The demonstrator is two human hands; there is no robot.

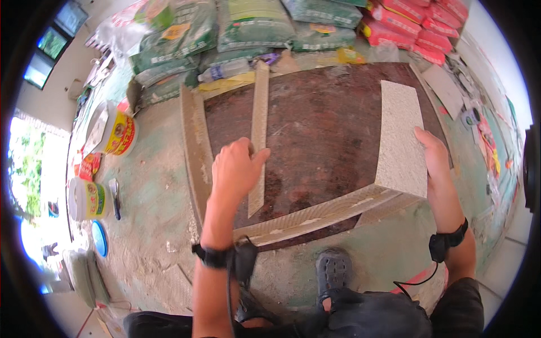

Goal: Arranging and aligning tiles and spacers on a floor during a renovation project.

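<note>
My right hand grips the right edge of a pale, speckled rectangular tile, thumb on its face and the other fingers hidden behind. That tile is raised at a tilt over the right part of a dark reddish-brown board. Bent at the wrist, my left hand closes on the left edge of a long, narrow tile strip, with the thumb across it. Some of its fingertips are hidden. Another long beige piece runs along the board's left side, and a ribbed beige piece lies along its near edge.
Green and white sacks and red sacks are stacked beyond the board. Left on the dusty floor stand two labelled buckets, with a blue lid nearby. My grey clog is close to the board's near edge.
</note>
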